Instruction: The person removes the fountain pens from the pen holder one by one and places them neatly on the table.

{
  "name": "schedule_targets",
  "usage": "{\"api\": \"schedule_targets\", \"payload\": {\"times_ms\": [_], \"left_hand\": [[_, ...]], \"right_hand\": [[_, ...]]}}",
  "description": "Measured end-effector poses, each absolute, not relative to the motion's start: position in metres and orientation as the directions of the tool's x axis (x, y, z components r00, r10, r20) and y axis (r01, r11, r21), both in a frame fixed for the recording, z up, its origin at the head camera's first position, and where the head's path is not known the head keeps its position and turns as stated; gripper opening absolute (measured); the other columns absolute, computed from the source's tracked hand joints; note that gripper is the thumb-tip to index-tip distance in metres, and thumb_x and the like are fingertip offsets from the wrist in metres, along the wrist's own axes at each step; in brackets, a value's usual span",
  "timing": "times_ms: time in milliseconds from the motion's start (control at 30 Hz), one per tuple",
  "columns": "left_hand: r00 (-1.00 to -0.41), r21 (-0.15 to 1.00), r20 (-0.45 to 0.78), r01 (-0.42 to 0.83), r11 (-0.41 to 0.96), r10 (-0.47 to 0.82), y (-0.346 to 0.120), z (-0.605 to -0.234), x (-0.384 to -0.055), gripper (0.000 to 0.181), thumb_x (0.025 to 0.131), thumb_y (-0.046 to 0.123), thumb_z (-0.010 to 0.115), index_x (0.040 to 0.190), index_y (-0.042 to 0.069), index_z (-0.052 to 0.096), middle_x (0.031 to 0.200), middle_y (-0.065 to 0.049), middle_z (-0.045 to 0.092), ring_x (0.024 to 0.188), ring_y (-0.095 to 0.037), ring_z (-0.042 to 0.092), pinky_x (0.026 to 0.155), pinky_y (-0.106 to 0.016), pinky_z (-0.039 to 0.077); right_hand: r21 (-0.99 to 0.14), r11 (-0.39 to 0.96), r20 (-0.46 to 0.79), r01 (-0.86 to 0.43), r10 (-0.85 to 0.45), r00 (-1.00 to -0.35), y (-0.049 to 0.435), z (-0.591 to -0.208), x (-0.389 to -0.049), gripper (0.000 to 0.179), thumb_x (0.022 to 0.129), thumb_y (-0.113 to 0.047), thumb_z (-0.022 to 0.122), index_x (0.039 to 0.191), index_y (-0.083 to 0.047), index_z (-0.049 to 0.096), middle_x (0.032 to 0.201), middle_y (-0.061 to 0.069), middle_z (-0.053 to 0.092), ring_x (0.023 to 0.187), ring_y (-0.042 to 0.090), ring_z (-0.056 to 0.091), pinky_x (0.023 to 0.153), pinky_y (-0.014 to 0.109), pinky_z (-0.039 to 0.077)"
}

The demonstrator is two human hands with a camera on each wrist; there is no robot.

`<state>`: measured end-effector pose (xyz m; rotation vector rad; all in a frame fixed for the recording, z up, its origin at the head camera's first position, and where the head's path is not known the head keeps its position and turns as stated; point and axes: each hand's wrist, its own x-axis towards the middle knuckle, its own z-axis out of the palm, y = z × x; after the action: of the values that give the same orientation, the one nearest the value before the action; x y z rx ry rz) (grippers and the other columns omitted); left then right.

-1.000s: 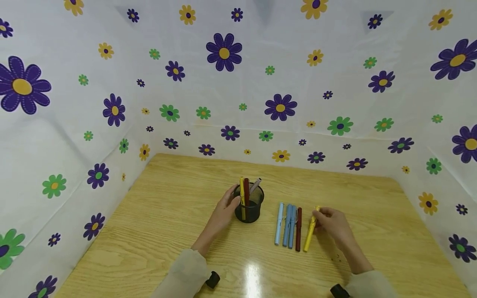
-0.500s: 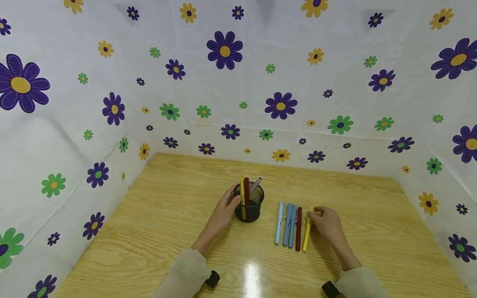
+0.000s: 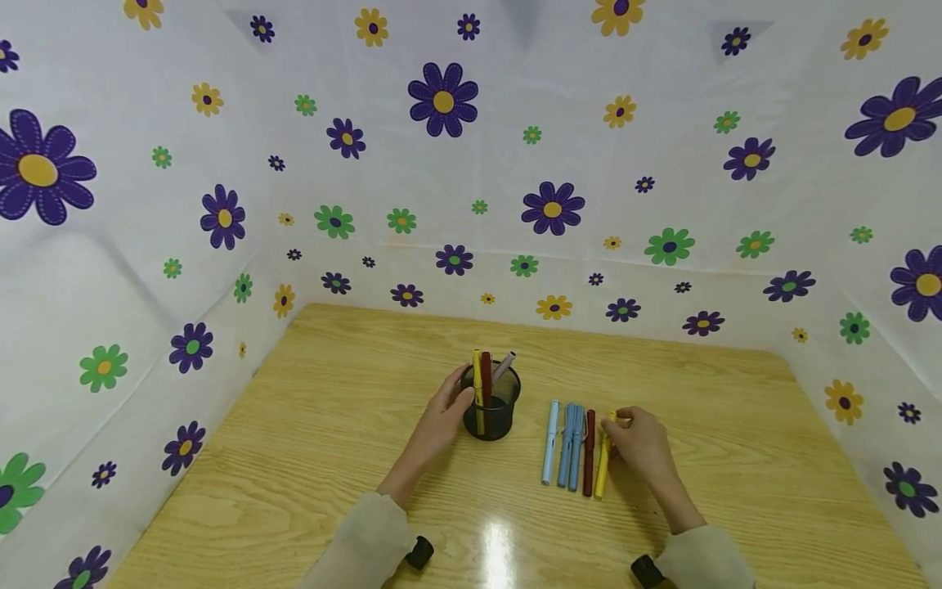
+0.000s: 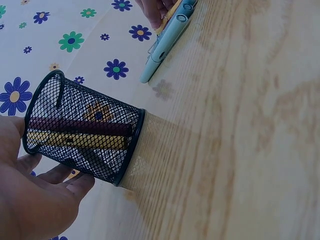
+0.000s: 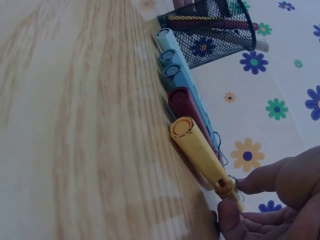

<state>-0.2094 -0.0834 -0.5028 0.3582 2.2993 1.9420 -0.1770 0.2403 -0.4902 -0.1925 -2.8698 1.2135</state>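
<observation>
My left hand [image 3: 446, 412] holds the left side of a black mesh pen holder [image 3: 491, 424], thumb at the front and fingers behind. Inside it lean a yellow pen [image 3: 477, 376], a dark red pen [image 3: 486, 372] and a grey pen [image 3: 504, 365]. To the right, my right hand [image 3: 642, 439] pinches the clip end of another yellow pen [image 5: 197, 150], which lies along the table. Beside that pen is a dark red pen [image 3: 589, 458], then two blue pens [image 3: 571, 450] and a light blue pen [image 3: 550, 446], all side by side.
The wooden table [image 3: 353, 360] carries the pen holder and the row of pens. A white flower-print cloth [image 3: 412, 172] rises behind the table and along both sides. Light reflects off the wood near the front.
My right hand has moved left with the yellow pen, bringing it closer to the dark red one in the row. My left hand and the pen holder have stayed in place.
</observation>
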Motion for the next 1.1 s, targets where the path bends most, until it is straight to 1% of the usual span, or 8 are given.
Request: {"api": "schedule_targets", "payload": {"times_ms": [200,333,467,667,767,900,1100], "left_hand": [[-0.967,0.982,0.069,0.109,0.152,0.247,-0.083,-0.501,-0.209,0.060,0.113,0.035,0.045,0.165,0.013,0.027,0.167,-0.020,0.026,0.152,-0.041,0.026,0.119,-0.059,0.028],[-0.967,0.983,0.067,0.106,0.151,0.246,-0.083,-0.500,-0.209,0.060,0.113,0.034,0.045,0.165,0.012,0.027,0.166,-0.020,0.027,0.152,-0.040,0.026,0.119,-0.058,0.028],[-0.967,0.982,0.066,0.106,0.153,0.247,-0.083,-0.499,-0.209,0.059,0.113,0.033,0.045,0.165,0.012,0.026,0.166,-0.020,0.028,0.151,-0.040,0.028,0.119,-0.058,0.029],[-0.968,0.981,0.063,0.105,0.162,0.243,-0.082,-0.499,-0.210,0.059,0.113,0.035,0.044,0.165,0.014,0.027,0.166,-0.020,0.028,0.151,-0.040,0.028,0.119,-0.058,0.029],[-0.967,0.980,0.069,0.112,0.165,0.245,-0.082,-0.500,-0.210,0.059,0.113,0.033,0.044,0.165,0.012,0.026,0.165,-0.021,0.029,0.151,-0.041,0.029,0.119,-0.059,0.029],[-0.967,0.981,0.065,0.108,0.161,0.248,-0.082,-0.499,-0.210,0.059,0.113,0.032,0.044,0.165,0.011,0.026,0.165,-0.020,0.030,0.151,-0.039,0.030,0.119,-0.058,0.030],[-0.967,0.982,0.058,0.100,0.160,0.248,-0.081,-0.498,-0.209,0.058,0.113,0.032,0.044,0.165,0.012,0.027,0.165,-0.020,0.029,0.151,-0.040,0.029,0.119,-0.058,0.030]], "right_hand": [[-0.739,0.663,-0.044,0.116,0.124,-0.991,0.240,-0.490,-0.178,0.048,0.101,-0.015,0.064,0.128,0.023,0.055,0.098,0.031,0.071,0.061,0.019,0.067,0.054,0.032,0.054],[-0.738,0.666,-0.041,0.109,0.118,-0.992,0.240,-0.488,-0.177,0.046,0.102,-0.016,0.063,0.129,0.022,0.056,0.102,0.033,0.071,0.062,0.019,0.068,0.055,0.032,0.054],[-0.751,0.652,-0.029,0.105,0.126,-0.992,0.240,-0.486,-0.177,0.045,0.104,-0.017,0.060,0.132,0.018,0.057,0.109,0.033,0.070,0.069,0.023,0.070,0.056,0.032,0.054],[-0.741,0.669,0.048,0.055,0.134,-0.990,0.237,-0.481,-0.180,0.041,0.105,-0.018,0.059,0.130,0.014,0.061,0.107,0.029,0.071,0.085,0.033,0.071,0.062,0.036,0.056],[-0.739,0.672,0.086,0.032,0.142,-0.986,0.235,-0.479,-0.182,0.039,0.104,-0.018,0.059,0.129,0.012,0.064,0.107,0.028,0.072,0.084,0.033,0.069,0.062,0.034,0.054],[-0.771,0.636,0.108,0.005,0.139,-0.984,0.229,-0.475,-0.186,0.037,0.105,-0.017,0.059,0.130,0.010,0.064,0.105,0.025,0.071,0.082,0.031,0.069,0.058,0.028,0.051],[-0.814,0.574,0.170,-0.088,0.091,-0.981,0.213,-0.468,-0.192,0.035,0.105,-0.015,0.060,0.130,0.008,0.065,0.104,0.022,0.071,0.085,0.030,0.067,0.064,0.025,0.051]]}}
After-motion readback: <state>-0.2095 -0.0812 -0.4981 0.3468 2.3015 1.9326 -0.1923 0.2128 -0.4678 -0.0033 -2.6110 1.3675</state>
